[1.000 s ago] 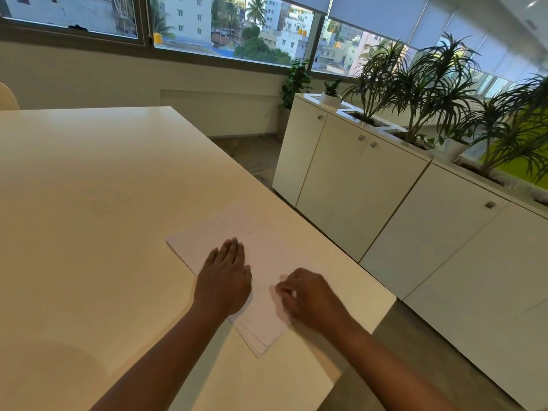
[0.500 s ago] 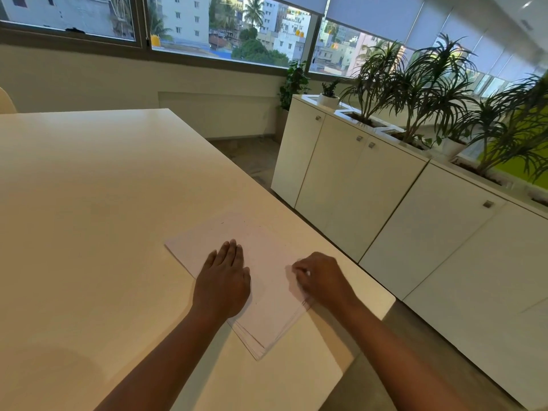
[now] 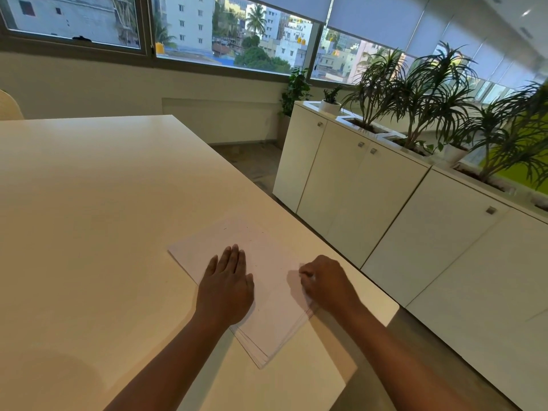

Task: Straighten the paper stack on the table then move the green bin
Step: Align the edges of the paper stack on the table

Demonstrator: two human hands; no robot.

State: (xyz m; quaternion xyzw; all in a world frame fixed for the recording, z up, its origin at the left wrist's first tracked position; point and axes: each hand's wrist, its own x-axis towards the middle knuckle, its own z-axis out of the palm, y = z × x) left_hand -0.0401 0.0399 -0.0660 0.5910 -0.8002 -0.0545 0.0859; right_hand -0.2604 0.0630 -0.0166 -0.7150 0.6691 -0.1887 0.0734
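So your left hand (image 3: 226,287) was flat and spread, palm down on top of the paper stack (image 3: 261,289), pinning it near its left side. Your right hand (image 3: 324,284) was curled at the stack's right edge with the fingertips tucked in against the sheets. It looked like they were pinching or nudging that edge, but I honestly couldn't tell which since the knuckles hid the tips.

The stack itself sat on the table (image 3: 103,218) near the right-hand corner closest to you, turned at an angle to the table edge. The near corner was fanned out, with several sheet edges showing stepped instead of flush, so I'd say the straightening wasn't finished.

Stuff that could've gone wrong from there, just my guess:
- With your palm pressing down that firmly, pushing from the right might have buckled or creased the top sheets instead of sliding them square.
- The stack was close to the table's right edge, so a hard shove that way could have sent loose sheets off onto the floor.
- Squaring only one side would likely have left the near corner fanned.

Also, no green bin anywhere in view, so you'd have had to look around for it.
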